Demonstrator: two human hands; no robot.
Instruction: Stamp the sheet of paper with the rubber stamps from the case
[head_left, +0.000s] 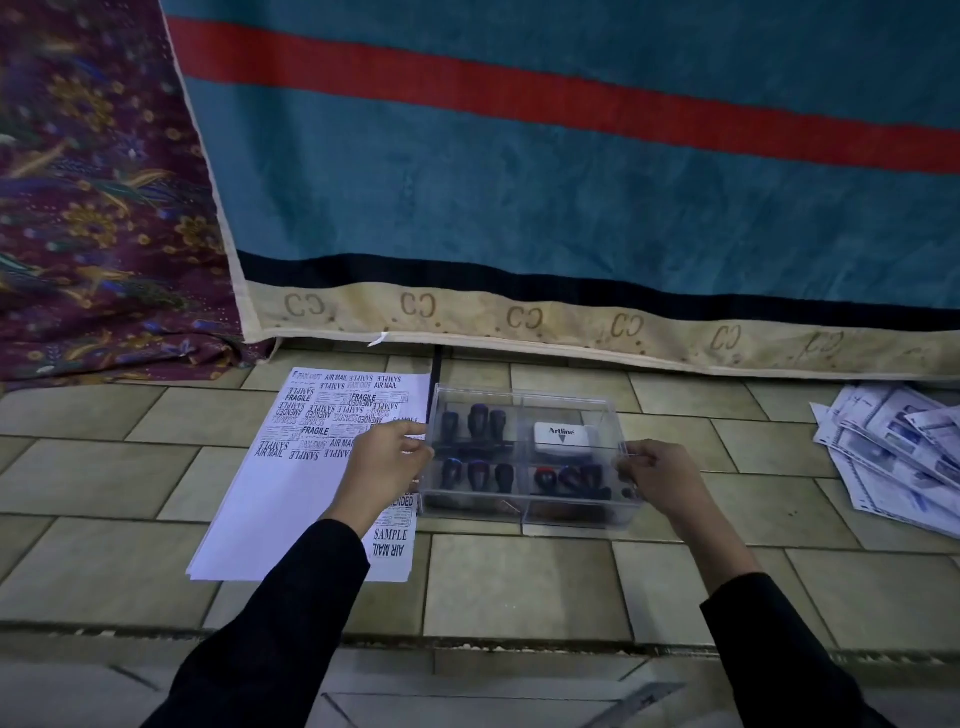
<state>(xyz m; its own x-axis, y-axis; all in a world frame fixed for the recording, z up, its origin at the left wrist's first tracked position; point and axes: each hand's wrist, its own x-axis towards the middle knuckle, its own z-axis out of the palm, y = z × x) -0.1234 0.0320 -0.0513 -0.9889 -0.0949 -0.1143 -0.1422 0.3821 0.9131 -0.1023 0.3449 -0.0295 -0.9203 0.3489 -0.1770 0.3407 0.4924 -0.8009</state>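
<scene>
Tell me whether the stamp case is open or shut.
Cannot tell: both hands grip the clear case at its sides, stamps inside, but no lid gap shows.

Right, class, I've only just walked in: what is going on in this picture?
A person kneels or sits at a tiled floor, holding a clear plastic case with both hands: the left hand at its left side, the right hand at its right. Inside sit rubber stamps and a white ink pad. Left of the case lies a sheet of paper, already carrying many stamped words. No stamp is in hand.
</scene>
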